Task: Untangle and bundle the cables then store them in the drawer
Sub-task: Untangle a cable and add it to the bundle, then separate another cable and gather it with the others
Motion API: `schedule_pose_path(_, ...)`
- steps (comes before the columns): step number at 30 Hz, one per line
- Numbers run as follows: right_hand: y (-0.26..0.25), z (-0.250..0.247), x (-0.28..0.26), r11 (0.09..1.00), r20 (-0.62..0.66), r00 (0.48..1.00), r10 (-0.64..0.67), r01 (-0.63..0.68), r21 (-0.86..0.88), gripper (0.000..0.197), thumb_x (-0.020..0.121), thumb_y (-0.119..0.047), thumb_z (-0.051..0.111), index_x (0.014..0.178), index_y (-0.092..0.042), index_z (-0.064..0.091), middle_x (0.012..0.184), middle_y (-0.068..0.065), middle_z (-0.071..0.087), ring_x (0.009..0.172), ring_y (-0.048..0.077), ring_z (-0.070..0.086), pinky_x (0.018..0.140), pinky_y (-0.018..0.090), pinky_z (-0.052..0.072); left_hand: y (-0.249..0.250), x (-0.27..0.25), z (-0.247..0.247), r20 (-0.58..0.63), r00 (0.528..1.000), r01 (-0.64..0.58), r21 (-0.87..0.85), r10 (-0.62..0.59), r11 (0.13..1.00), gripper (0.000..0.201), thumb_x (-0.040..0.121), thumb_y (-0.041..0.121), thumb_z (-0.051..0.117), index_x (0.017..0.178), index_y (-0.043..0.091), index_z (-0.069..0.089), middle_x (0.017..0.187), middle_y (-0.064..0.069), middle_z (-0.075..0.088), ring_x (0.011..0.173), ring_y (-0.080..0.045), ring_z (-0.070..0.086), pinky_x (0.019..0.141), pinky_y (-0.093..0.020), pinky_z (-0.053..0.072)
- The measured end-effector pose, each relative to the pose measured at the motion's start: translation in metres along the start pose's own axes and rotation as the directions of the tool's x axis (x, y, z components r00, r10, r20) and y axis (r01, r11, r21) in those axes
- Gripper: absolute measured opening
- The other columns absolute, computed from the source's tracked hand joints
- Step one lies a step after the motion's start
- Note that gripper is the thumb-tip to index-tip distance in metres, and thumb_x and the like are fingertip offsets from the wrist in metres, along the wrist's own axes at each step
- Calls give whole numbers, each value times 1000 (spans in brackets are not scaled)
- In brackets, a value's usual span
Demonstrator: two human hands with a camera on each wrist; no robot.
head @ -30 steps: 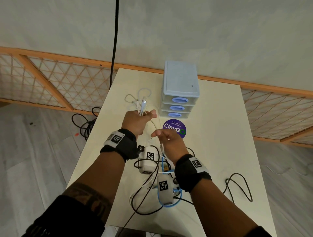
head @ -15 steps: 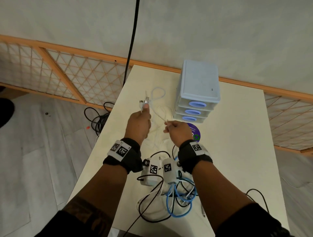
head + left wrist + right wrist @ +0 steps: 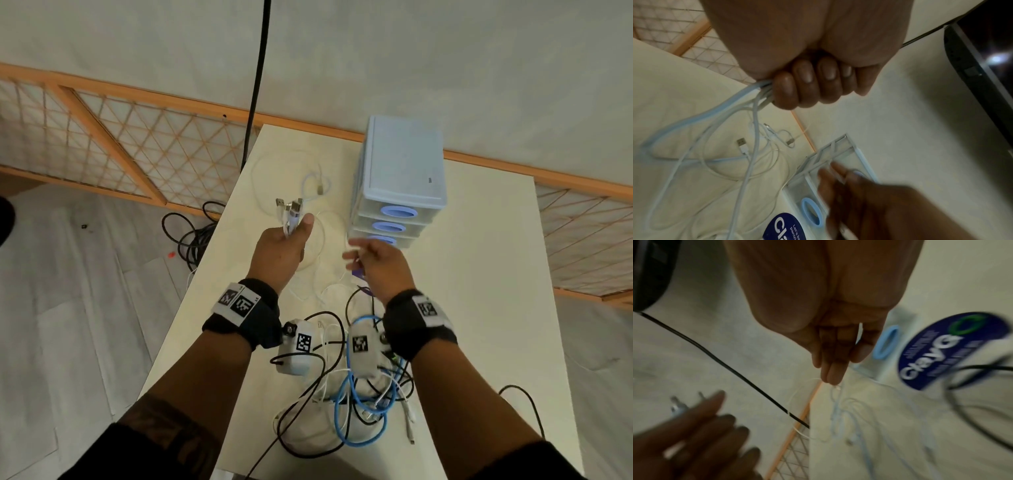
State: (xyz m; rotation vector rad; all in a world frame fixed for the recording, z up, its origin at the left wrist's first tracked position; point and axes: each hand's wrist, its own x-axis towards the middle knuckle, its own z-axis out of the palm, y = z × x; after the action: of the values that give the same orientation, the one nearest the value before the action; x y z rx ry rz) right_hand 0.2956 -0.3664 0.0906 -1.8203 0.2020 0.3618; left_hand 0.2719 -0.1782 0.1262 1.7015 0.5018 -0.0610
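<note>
My left hand (image 3: 294, 233) grips a bunch of white cables (image 3: 291, 219) above the table, the USB plugs sticking up past the thumb. In the left wrist view its fingers (image 3: 807, 84) curl round the white and pale-blue strands (image 3: 756, 100), which trail down in loops onto the table. My right hand (image 3: 359, 253) hovers with straight fingers in front of the lowest drawer, holding nothing. The pale-blue three-drawer unit (image 3: 404, 171) stands at the back with all drawers closed. A tangle of blue (image 3: 346, 411), black and white cables lies near the front edge.
A purple round sticker (image 3: 953, 350) lies in front of the drawers. A black cable (image 3: 255, 85) hangs behind the table, and more black cable is coiled on the floor (image 3: 191, 240) to the left. A wooden lattice fence (image 3: 137, 154) runs along the wall. The cream table (image 3: 496, 274) is bare on its right side.
My right hand has let go of the white strand it pinched and now has its fingers spread in front of the drawers. My left hand still holds the bunch upright.
</note>
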Motion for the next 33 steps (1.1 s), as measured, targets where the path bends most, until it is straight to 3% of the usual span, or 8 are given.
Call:
schedule_pose_path(7,73,-4,-55,969,-2,990,139,-136,-204,29,97,-5,46,90,-16,72,72,-1,74,66,13,70,61,18,49,75,-2,5,-50,960,-267,111,274,957,64,104,57,48,52,20,40,43,7,40,42,-8,37,63,-30,35)
schedule_pose_path(12,73,8,-67,943,63,983,174,-147,-298,24,93,-11,51,89,-22,72,76,-6,74,74,14,72,77,30,60,102,-10,5,-31,869,-495,-87,494,865,54,99,57,46,49,37,49,48,14,44,51,-6,42,66,-28,36)
schedule_pose_path(15,67,19,-66,907,88,990,111,-64,-416,21,95,-16,53,91,-23,72,79,-11,69,77,14,67,77,26,54,71,-15,13,48,930,-364,-38,366,931,56,103,57,47,55,28,43,55,9,41,56,-14,39,64,-26,35)
schedule_pose_path(19,63,33,-55,765,165,986,36,79,-639,27,101,-31,51,108,-17,74,104,1,74,93,19,65,82,25,47,19,-18,15,91,993,-65,-110,75,992,63,77,77,58,46,28,34,50,6,30,53,-18,27,61,-35,24)
schedule_pose_path(23,66,53,-45,568,181,960,215,27,-822,49,94,-55,56,103,-8,68,94,10,68,84,26,61,71,33,45,5,-20,11,73,997,-3,-150,14,989,61,78,73,60,45,29,35,49,10,29,49,-14,27,56,-30,24)
schedule_pose_path(27,77,63,-49,594,119,945,305,-90,-799,35,88,-41,66,104,-11,66,91,5,63,79,22,56,69,31,48,8,-22,10,71,998,16,-228,0,974,56,103,51,56,60,23,33,50,11,29,48,-10,26,53,-28,23)
schedule_pose_path(30,79,59,-54,630,112,953,280,-94,-771,24,91,-35,60,95,-13,66,90,5,65,78,21,59,69,30,49,9,-25,9,82,997,23,-273,-1,962,53,107,45,52,63,22,31,51,10,27,50,-11,24,53,-29,19)
schedule_pose_path(33,75,43,-61,768,51,979,199,-123,-628,23,96,-33,58,103,-13,69,97,4,69,91,22,64,78,29,50,6,-24,9,88,996,46,-277,-22,960,56,106,48,51,61,22,31,50,10,28,47,-9,25,53,-32,18)
